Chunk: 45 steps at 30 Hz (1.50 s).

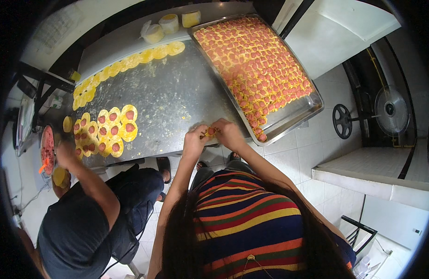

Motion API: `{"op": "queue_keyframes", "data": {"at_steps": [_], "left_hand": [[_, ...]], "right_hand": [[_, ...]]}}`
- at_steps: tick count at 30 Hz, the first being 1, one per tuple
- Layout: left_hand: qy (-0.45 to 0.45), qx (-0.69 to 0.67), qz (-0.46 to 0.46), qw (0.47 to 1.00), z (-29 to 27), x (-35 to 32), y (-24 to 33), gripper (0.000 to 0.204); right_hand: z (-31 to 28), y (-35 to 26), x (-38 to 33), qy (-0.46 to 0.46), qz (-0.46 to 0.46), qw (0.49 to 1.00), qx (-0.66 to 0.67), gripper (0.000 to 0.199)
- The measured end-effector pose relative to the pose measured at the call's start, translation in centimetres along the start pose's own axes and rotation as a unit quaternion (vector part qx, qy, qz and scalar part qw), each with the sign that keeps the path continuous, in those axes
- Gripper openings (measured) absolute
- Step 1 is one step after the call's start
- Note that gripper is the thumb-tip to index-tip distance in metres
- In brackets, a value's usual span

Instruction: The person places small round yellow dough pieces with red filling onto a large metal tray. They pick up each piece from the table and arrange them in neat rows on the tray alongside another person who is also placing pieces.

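Observation:
At the near edge of the metal table, my left hand and my right hand come together, fingers closed round one small open-topped dumpling. Its yellow wrapper shows between my fingertips; my fingers cover most of it. To the right of my hands, a large metal tray holds dense rows of dumplings with pink filling on top. Left on the table lie round yellow wrappers, each with a lump of pink filling in its middle.
Overlapping plain wrappers line the table's far edge, with wrapped wrapper stacks behind. At left, a co-worker holds a wrapper stack beside a bowl of pink filling with an orange-handled utensil. A fan stands at right.

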State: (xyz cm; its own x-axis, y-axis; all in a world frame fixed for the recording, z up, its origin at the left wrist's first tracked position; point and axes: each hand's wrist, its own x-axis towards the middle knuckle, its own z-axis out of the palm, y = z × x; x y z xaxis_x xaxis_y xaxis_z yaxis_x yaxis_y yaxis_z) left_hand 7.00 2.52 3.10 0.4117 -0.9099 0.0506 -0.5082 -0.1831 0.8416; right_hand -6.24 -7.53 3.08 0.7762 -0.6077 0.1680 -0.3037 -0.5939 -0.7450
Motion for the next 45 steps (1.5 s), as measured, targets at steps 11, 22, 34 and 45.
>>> {"op": "queue_keyframes", "data": {"at_steps": [11,22,34,45], "left_hand": [[-0.007,-0.001,-0.011,1.0,-0.2,0.0,-0.7,0.032],[0.012,0.086,0.035,0.996,-0.7,-0.1,-0.5,0.03],[0.01,0.052,0.006,0.999,-0.7,0.0,-0.1,0.035],[0.017,0.102,0.006,0.995,-0.8,-0.4,-0.7,0.027]], "right_hand": [[0.1,-1.3,0.3,-0.011,0.008,1.0,0.0,0.029],[1.4,-1.2,0.1,0.016,0.021,1.0,0.017,0.025],[1.1,-1.7,0.3,0.011,0.012,1.0,0.022,0.027],[1.3,-2.2,0.3,-0.006,0.002,1.0,-0.005,0.028]]}}
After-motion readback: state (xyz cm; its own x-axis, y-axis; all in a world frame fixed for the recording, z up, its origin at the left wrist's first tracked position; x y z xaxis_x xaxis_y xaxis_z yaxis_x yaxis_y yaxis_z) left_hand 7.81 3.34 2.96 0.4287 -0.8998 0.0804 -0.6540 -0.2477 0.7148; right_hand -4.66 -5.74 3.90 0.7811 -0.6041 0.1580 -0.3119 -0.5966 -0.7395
